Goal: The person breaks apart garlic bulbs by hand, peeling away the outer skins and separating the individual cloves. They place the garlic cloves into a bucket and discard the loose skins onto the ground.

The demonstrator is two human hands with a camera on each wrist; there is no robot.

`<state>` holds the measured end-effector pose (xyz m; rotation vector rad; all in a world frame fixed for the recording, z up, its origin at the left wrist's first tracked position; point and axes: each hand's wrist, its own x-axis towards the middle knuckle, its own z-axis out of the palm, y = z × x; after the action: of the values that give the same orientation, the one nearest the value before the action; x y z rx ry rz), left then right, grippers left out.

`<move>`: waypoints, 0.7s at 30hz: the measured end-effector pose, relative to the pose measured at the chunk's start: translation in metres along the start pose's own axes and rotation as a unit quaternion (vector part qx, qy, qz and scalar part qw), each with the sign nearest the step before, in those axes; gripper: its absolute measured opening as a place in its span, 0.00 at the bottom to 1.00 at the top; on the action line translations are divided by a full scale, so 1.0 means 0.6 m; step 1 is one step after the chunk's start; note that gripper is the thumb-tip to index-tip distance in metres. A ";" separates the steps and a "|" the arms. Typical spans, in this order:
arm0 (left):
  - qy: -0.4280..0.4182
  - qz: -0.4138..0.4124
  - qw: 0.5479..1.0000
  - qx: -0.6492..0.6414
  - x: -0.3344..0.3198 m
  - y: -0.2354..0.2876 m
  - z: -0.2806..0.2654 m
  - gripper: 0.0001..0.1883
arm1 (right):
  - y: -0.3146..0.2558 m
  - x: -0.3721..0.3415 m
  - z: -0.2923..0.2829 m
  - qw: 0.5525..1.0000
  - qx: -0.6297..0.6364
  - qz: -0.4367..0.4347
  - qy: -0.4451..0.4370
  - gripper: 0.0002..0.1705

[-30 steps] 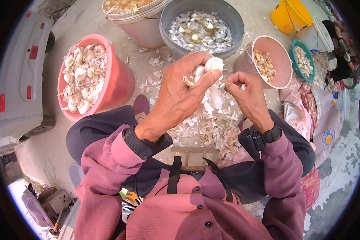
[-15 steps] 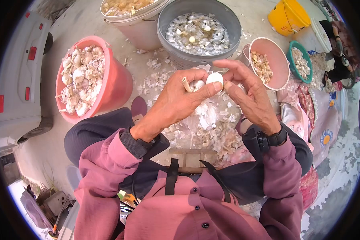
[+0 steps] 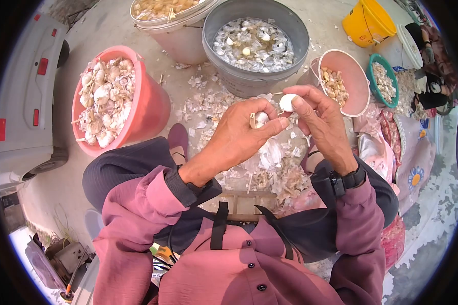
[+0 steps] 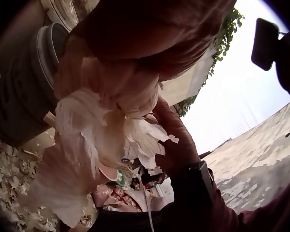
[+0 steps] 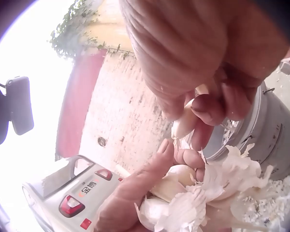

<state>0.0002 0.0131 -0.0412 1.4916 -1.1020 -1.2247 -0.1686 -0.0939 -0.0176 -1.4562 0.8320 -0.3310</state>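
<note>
In the head view, my left hand [image 3: 237, 133] grips a garlic bulb [image 3: 261, 119] with a cut stem between curled fingers and thumb. Just to its right, my right hand [image 3: 324, 124] pinches a white peeled clove [image 3: 288, 102] between thumb and fingers. The right wrist view has the clove [image 5: 184, 122] in the right fingertips, above the bulb's cloves [image 5: 180, 175] and the left thumb. Papery skins [image 4: 82, 140] hang below the left hand in the left wrist view. The two hands are close together.
A pink tub [image 3: 155, 104] of garlic bulbs stands left. Ahead is a grey basin [image 3: 249, 84] of water, cloves and skins, beside a white bucket [image 3: 175, 43]. Rightward are a pink bucket [image 3: 359, 86], green basin [image 3: 383, 100] and yellow bucket [image 3: 364, 23]. Skins litter the ground.
The right hand came to the bulb in the left hand and now holds the white clove, which was at the left thumb before. The left hand has shifted slightly right and down from its first position.
</note>
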 end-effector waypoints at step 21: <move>0.071 0.054 0.994 0.055 0.002 -0.001 -0.001 0.07 | 0.010 -0.004 0.020 0.999 -0.005 -0.045 -0.012 0.10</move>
<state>0.0008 0.0123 -0.0422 1.5556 -1.1537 -0.9822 -0.1639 -0.0827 -0.0236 -1.5074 0.7514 -0.3756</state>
